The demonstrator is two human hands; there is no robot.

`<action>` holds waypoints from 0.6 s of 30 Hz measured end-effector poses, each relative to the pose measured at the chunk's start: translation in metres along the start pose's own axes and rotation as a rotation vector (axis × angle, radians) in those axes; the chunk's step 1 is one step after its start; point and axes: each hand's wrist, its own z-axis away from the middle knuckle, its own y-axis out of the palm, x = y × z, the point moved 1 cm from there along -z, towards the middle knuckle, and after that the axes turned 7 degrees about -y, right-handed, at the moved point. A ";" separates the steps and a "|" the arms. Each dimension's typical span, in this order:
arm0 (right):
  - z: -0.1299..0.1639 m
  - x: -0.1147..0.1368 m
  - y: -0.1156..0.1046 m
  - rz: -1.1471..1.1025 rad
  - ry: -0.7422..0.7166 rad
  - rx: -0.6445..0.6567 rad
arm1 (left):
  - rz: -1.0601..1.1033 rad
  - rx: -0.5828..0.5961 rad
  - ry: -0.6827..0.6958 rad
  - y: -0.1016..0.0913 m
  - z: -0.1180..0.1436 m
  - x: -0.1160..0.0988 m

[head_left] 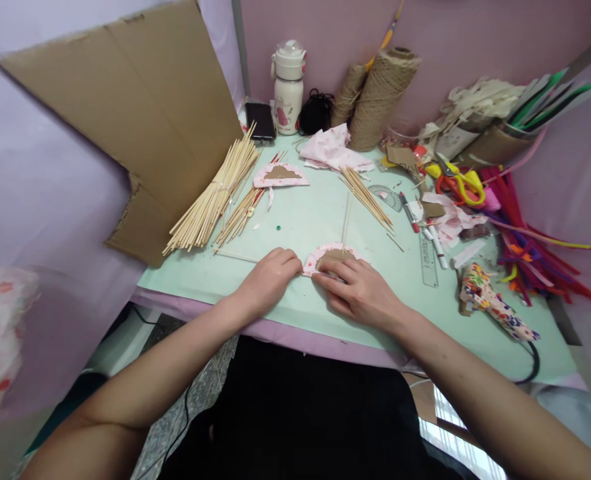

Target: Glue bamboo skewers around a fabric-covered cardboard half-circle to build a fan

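Note:
A cardboard half-circle [331,256] edged with pink patterned fabric lies flat near the table's front edge. Over its lower right part rests my right hand [355,287], fingers bent and pressing it down. My left hand [274,277] is closed at the piece's left corner, pinching a thin bamboo skewer [236,255] that sticks out to the left. Its fingertips are mostly hidden. Another skewer [346,220] runs away from the half-circle's top toward the back. A second fabric-edged half-circle [281,175] lies farther back.
Bundled skewers [215,193] lie at left beside a large cardboard sheet [160,100]. More skewers [368,199] are right of centre. Scissors [458,180], a ruler [428,260], pipe cleaners [520,247] and a floral-covered glue gun [495,300] fill the right. Twine [382,100] and a bottle [288,87] stand behind.

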 end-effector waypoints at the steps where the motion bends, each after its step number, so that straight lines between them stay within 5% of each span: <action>1: 0.000 0.000 0.000 -0.001 0.000 -0.001 | -0.012 -0.012 -0.003 0.000 0.000 -0.001; 18: 0.001 -0.001 -0.002 0.028 -0.040 0.061 | -0.084 0.011 0.041 0.000 -0.001 0.000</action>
